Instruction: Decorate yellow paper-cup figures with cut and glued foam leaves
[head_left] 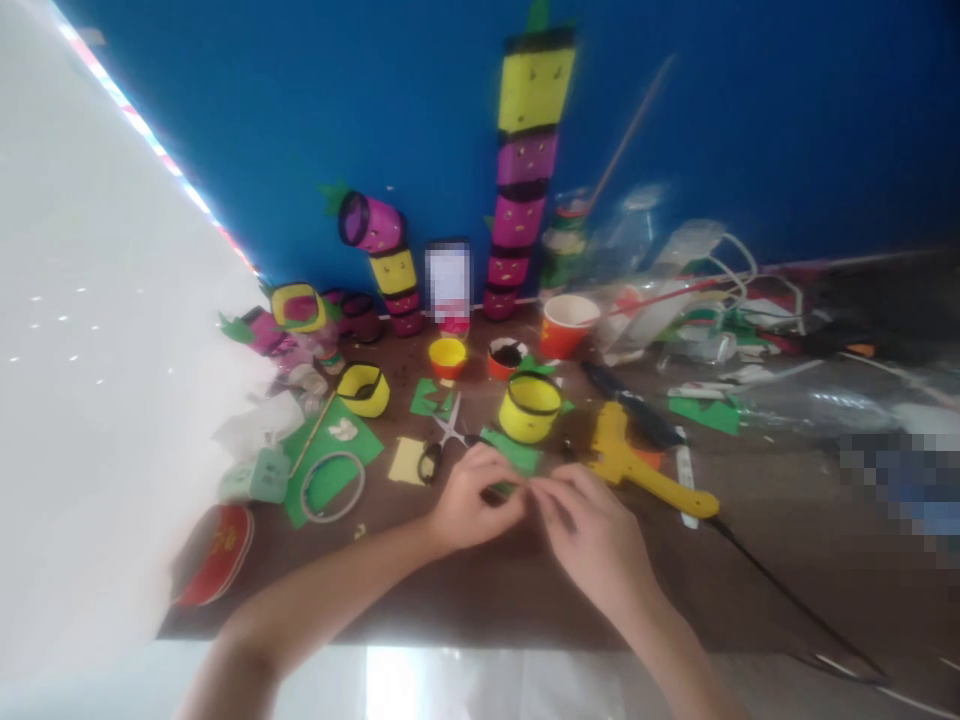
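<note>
My left hand [478, 500] and my right hand [592, 530] meet fingertip to fingertip over the brown table. Both are closed in a pinch, and whatever sits between the fingers is too small and blurred to make out. Just beyond them stands a yellow ring-shaped cup [529, 415] with a black rim. Green paper [517, 450] lies partly behind my fingers. To the left of my left hand are open scissors [450, 430] with black handles and a pale yellow paper piece [409, 460]. A yellow glue gun [645, 470] rests to the right, beyond my right hand.
Stacked purple and yellow paper figures [521, 200] stand against the blue wall [262, 100]. A tape roll [332, 488] lies on a green sheet [315, 440] at left. Red-and-white paper cup [570, 325], small orange cups and plastic clutter are at back right. The glue gun's cord [795, 600] trails right.
</note>
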